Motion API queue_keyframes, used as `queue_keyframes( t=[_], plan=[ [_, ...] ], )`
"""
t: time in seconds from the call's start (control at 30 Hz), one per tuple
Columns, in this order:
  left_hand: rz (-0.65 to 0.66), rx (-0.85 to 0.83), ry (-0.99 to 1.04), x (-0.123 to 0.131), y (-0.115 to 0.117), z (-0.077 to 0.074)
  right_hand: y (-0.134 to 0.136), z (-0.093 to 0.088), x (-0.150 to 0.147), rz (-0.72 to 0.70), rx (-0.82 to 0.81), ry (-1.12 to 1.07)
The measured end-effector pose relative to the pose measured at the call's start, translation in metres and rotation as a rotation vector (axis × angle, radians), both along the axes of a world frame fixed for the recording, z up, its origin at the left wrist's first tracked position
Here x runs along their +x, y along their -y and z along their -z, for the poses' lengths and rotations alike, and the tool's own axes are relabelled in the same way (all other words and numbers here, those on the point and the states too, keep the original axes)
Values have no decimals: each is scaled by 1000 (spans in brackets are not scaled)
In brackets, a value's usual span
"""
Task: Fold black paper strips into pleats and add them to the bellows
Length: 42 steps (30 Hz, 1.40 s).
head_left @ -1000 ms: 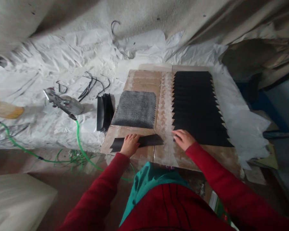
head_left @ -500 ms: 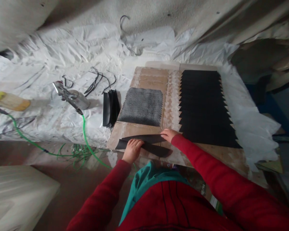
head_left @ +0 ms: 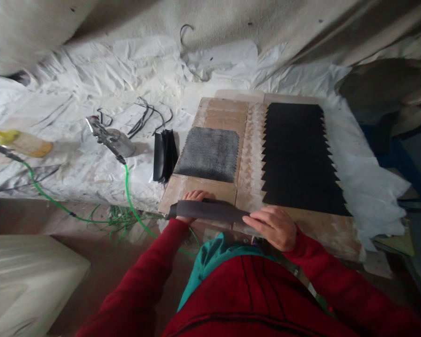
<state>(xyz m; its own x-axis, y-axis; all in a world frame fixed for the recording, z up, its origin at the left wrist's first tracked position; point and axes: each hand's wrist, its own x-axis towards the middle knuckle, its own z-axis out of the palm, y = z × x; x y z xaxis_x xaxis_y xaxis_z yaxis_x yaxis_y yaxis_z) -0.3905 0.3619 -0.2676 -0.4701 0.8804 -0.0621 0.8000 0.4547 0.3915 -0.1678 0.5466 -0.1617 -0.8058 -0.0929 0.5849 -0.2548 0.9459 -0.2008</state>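
Note:
My right hand (head_left: pixel 275 225) pinches the right end of a dark, flexible strip (head_left: pixel 210 211) between thumb and fingers. The strip is raised at the front edge of the cardboard and crosses over my left hand (head_left: pixel 196 195). That hand is partly hidden; its fingers show past the strip's far side, curled over black material. More black strip material (head_left: pixel 171 211) sticks out at the left. Beyond my hands lies a grey, speckled stack with serrated sides (head_left: pixel 208 153). On the right, overlapping black pieces (head_left: pixel 298 154) form a long row with zigzag edges.
A worn cardboard sheet (head_left: pixel 224 112) lies under the pieces. Several black strips stand bundled (head_left: pixel 164 157) at its left. Farther left are a spray gun (head_left: pixel 108 138) with a green hose (head_left: pixel 128 196) and a yellow-topped bottle (head_left: pixel 28 142). White plastic sheeting (head_left: pixel 101 70) covers the table.
My right hand has moved toward me and slightly right, lifting the strip's end. The strip now covers part of my left hand, which has shifted slightly farther onto the cardboard.

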Motion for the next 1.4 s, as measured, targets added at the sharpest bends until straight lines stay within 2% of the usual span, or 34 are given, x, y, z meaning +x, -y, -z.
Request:
queue_keyframes(
  t=[0.1, 0.2, 0.33, 0.5, 0.57, 0.67, 0.77, 0.8, 0.93, 1.07, 1.23, 1.4],
  plan=[
    [-62, 60, 170, -4, -6, -8, 6, 13, 13, 29, -15, 7],
    [-95, 189, 415, -3, -11, -17, 11, 24, 26, 43, -30, 41],
    [-147, 335, 729, 7, -24, -27, 9, 29, 42, 65, -74, 127],
    [-99, 392, 1199, 31, -28, -40, -21, 30, 67, 141, -363, 165],
    [-128, 388, 1282, 43, -26, -41, -39, 33, 84, 212, -483, 231],
    [-283, 370, 1304, 64, -31, -34, -66, 42, 116, 316, -617, 380],
    [-476, 323, 1384, 87, -51, -24, -88, 58, 148, 405, -739, 523],
    [-500, 298, 1404, 95, -60, -20, -95, 64, 158, 455, -782, 552],
    [-398, 171, 1338, 122, -103, -8, -126, 89, 189, 774, -947, 564],
    [-338, 81, 1154, 143, -146, -2, -162, 100, 213, 1021, -985, 512],
    [-293, 57, 1030, 157, -187, 0, -200, 100, 225, 1162, -914, 417],
    [-243, 8, 764, 159, -201, 8, -221, 110, 219, 1181, -780, 538]
  ],
)
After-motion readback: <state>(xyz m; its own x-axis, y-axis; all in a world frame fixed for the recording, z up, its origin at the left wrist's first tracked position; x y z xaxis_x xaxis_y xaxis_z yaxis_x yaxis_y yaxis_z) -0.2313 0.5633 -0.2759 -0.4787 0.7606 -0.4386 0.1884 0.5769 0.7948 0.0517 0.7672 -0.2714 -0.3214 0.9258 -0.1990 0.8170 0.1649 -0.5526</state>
